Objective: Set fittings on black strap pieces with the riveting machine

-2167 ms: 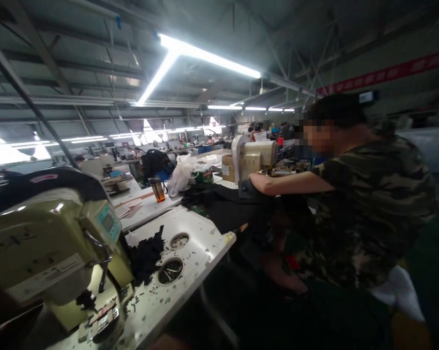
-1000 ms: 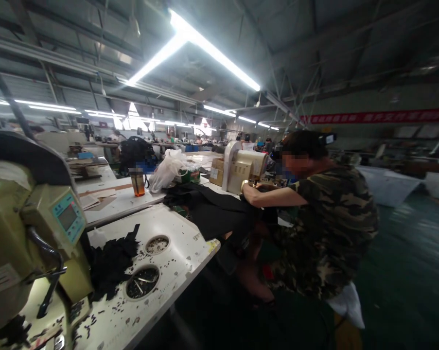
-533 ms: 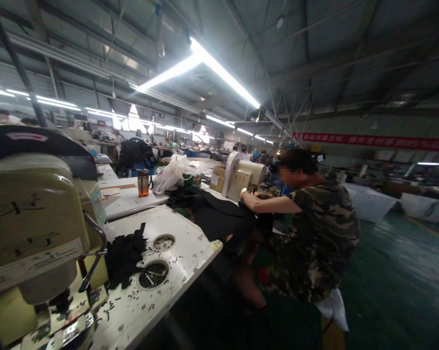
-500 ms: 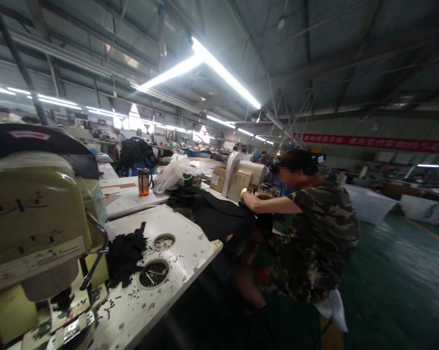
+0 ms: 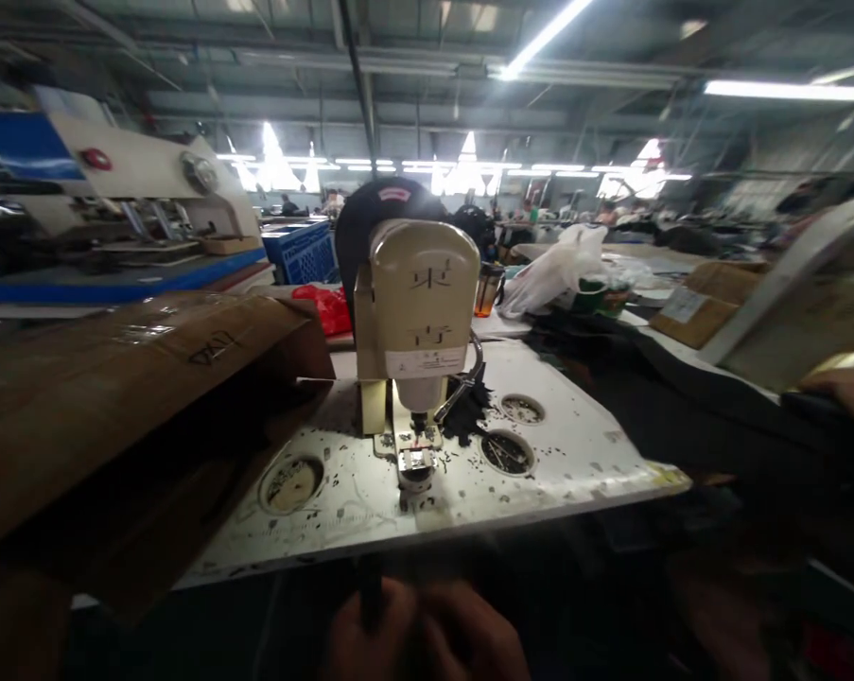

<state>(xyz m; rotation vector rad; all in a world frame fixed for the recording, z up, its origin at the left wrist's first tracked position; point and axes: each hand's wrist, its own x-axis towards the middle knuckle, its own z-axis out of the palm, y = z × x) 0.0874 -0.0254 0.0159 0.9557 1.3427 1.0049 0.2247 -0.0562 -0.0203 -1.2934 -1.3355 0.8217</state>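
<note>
Low in the view, below the table's front edge, my left hand is closed on a narrow dark strip that sticks up between the fingers. Close beside it, my right hand has its fingers curled, and what it may hold is lost in shadow and blur. Ahead of both hands a cream sewing machine stands on the white table. Black fabric scraps lie against its right side, and small dark bits are scattered around its metal plate.
An open cardboard box takes up the left side. Round holes with scraps sit in the tabletop. Behind are a bottle with orange liquid, a white plastic bag and a red bag. A co-worker's hand shows at the right edge.
My view has swung left and down, from the co-worker at the neighbouring machine to the machine straight ahead. Both my hands have come into view at the bottom.
</note>
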